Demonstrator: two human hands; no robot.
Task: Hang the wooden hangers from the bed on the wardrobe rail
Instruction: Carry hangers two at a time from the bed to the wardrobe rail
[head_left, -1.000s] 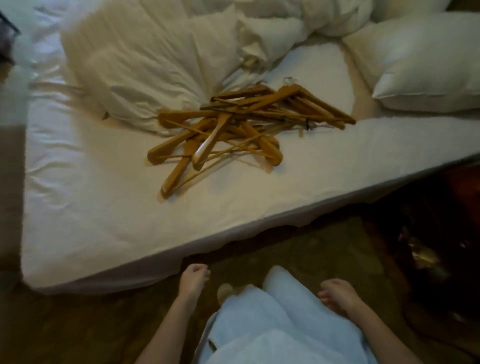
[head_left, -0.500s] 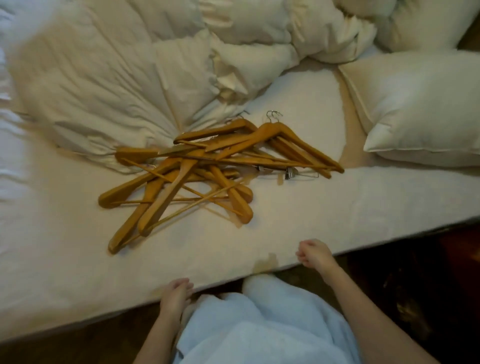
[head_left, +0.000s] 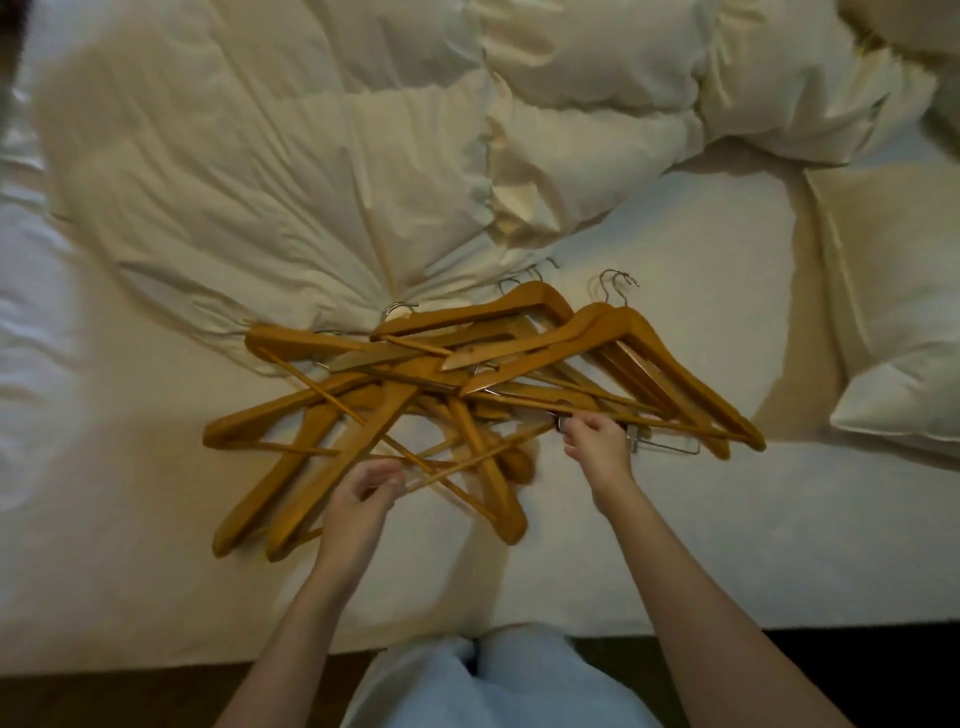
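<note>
Where the crumpled duvet (head_left: 291, 171) ends, the wooden hangers (head_left: 447, 384) lie in a loose tangled heap on the white bed (head_left: 649, 545), near its front edge; their long axes run in no single direction, the right-hand ones spreading flat with arms slanting down toward the pillow (head_left: 893, 332), the left-hand ones lying more steeply, arm tips toward the bed's near edge; most of the metal hooks (head_left: 615, 283) point away, toward the duvet. The left hand (head_left: 363, 491) has its fingers curled round a thin crossbar at the heap's near side; whether it grips tightly I cannot tell. The right hand (head_left: 597, 441) is pinched closed on a bar by a metal clip hanger (head_left: 667, 447), half buried under the wooden ones. Pale blue trousers (head_left: 498, 680) show below.
</note>
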